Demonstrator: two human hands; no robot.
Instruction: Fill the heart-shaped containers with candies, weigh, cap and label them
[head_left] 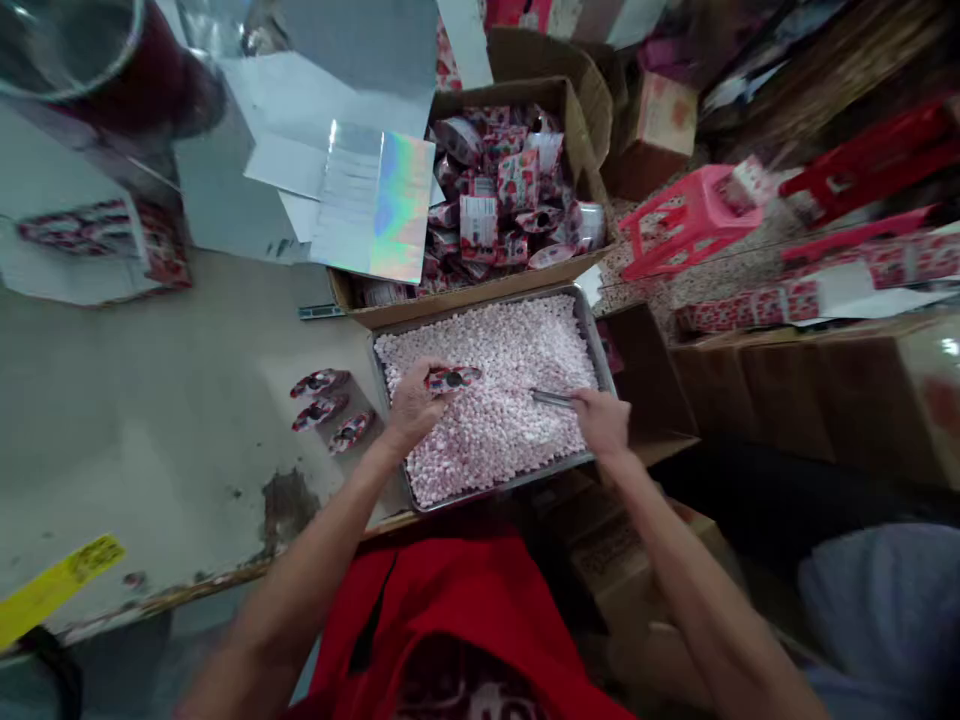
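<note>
A shallow metal tray [598,345] is spread with small pale pink pellets [495,430]. Over its left part, my left hand [415,405] is closed around a small red printed packet [453,379] with a dark spot at its top, perhaps an opening. My right hand [602,422], at the tray's right side, grips the handle of a thin metal tool [551,398]. The tool's far end reaches the pellets; its shape there is unclear. Left of the tray, three similar packets [320,411] stand on the table.
Behind the tray, a cardboard box [465,298] holds many red packets [499,190], with a shiny sheet [375,205] over its left edge. A large cup-like container [150,90] stands far left. Right are a pink stool [694,215] and cartons [817,390].
</note>
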